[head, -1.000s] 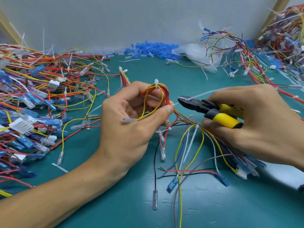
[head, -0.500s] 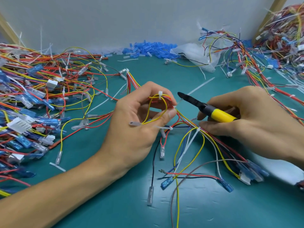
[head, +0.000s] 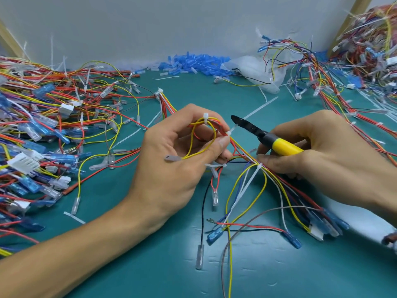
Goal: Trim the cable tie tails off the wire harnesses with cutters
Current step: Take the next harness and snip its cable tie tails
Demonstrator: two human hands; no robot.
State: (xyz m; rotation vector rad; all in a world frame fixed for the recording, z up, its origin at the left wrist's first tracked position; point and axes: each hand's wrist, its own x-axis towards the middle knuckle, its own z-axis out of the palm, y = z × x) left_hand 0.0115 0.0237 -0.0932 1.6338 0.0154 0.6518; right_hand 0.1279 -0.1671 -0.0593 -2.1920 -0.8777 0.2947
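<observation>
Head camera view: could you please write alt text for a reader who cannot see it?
A person's left hand holds a looped wire harness over a teal table while the right hand holds yellow-handled cutters beside a white cable tie tail. A left pile and a right pile of tangled harnesses flank them.

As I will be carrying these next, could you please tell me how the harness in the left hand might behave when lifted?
Probably floppy: the harness droops in thin loops from the left hand. Likely light, given thin wires and small terminals. Those loose ends could snag the pile of harnesses beside it.
</observation>
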